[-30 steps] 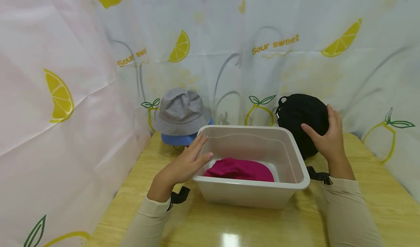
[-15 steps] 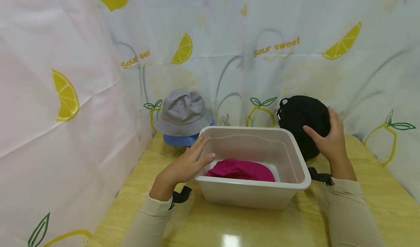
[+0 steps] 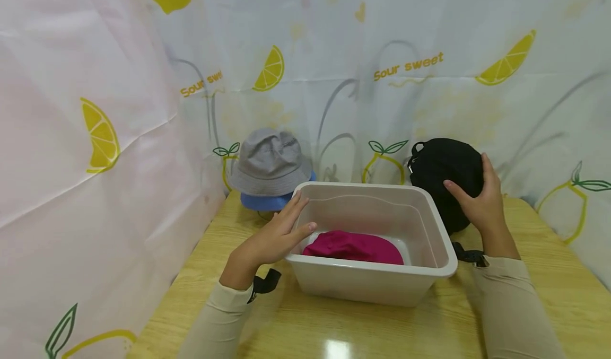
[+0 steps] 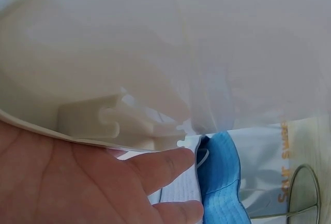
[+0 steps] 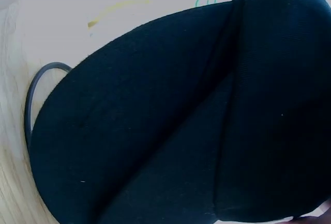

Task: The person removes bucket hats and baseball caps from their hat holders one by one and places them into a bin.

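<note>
In the head view, my left hand [image 3: 269,241] rests at the left side of a white plastic bin [image 3: 353,285], fingers straight and thumb spread. The left wrist view has the palm [image 4: 67,177] along the bin's rim [image 4: 111,145]. A magenta cap [image 3: 355,246] lies inside the bin. My right hand [image 3: 484,205] holds a black cap [image 3: 446,163] behind the bin's right side, thumb on its near face and fingers round its right edge. In the right wrist view the cap [image 5: 155,115] fills most of the picture; the fingers are mostly hidden.
A grey bucket hat [image 3: 272,163] sits above a blue hat [image 3: 264,202] at the back left. Wire loops [image 4: 305,182] show beside the blue hat. The wooden table [image 3: 205,263] meets a lemon-print curtain [image 3: 334,41] behind and on the left.
The camera view has shifted slightly. Both hands, the bin and the caps keep their places relative to each other.
</note>
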Tool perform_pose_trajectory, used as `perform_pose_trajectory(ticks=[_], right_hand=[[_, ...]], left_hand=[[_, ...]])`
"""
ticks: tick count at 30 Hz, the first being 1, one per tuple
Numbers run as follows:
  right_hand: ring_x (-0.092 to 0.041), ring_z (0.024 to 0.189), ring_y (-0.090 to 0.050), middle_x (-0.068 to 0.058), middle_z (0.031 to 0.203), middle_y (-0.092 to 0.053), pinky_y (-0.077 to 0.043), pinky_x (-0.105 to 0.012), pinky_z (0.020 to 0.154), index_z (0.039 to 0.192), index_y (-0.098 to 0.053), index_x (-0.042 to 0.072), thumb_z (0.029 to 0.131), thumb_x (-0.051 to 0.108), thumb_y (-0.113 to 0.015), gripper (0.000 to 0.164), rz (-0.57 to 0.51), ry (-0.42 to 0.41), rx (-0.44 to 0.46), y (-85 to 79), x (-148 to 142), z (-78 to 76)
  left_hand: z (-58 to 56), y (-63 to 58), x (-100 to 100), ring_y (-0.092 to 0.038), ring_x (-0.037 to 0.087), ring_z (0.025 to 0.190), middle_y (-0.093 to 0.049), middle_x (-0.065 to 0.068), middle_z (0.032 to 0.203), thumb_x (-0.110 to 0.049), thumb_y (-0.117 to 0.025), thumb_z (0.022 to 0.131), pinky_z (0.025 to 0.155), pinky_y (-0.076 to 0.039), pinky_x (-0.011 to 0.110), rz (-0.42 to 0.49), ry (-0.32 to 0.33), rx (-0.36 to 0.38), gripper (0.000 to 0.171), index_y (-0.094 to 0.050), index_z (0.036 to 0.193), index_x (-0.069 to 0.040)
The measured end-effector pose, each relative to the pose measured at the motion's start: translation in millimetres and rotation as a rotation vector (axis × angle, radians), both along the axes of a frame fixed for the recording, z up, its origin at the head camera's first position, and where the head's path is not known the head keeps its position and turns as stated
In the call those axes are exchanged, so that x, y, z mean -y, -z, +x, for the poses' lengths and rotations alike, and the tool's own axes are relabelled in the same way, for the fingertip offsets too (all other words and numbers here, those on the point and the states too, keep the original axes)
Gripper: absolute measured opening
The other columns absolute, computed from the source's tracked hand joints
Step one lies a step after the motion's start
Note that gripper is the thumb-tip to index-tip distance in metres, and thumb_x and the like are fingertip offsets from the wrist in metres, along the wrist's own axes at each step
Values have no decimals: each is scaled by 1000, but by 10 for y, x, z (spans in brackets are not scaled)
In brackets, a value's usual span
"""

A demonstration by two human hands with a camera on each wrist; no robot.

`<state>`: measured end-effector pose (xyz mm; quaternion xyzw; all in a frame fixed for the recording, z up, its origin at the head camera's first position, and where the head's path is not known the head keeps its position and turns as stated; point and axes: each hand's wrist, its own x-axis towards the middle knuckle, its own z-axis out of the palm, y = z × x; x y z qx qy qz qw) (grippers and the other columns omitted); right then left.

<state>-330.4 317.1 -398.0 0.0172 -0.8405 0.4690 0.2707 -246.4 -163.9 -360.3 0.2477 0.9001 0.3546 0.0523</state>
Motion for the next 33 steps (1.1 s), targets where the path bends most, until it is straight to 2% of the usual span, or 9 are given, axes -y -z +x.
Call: perform_pose_trajectory(ticks=[8,13,22,29,33], right_hand=[[-32,160,-13,0,174,-14,-11,-67,125,164,-15,48,93,41,-74,92,-52,42,-16,2,34,34],[-30,158,-19,0,172,-21,-14,-63,126,163,-23,47,92,39,-75,88,-67,71,-48,10,59,50],[-32,152,-30,-6,167,-33,-21,-59,125,160,-35,44,92,38,-77,81,-77,134,-97,11,107,54],[-34,147,-36,-10,161,-38,-25,-58,124,157,-39,49,91,38,-78,77,-74,160,-133,31,104,31],[-34,143,-38,-13,157,-41,-27,-55,123,155,-43,48,90,36,-80,75,-78,185,-174,16,94,29]], left_hand=[[14,-14,-9,6,15,161,8,-5,175,-66,-39,105,124,2,68,9,-2,13,82,-13,168,-19],[8,1,-9,6,14,161,9,-4,175,-65,-39,106,124,2,67,12,1,14,83,-12,168,-18],[7,-1,1,4,15,161,8,-4,175,-65,-39,106,123,3,69,-1,-8,6,82,-12,168,-20],[10,-4,1,5,15,161,8,-5,175,-65,-39,106,124,3,68,-2,-8,17,82,-11,168,-21],[-1,-5,-7,5,16,161,8,-4,175,-65,-38,106,123,3,69,1,-5,11,82,-12,168,-19]])
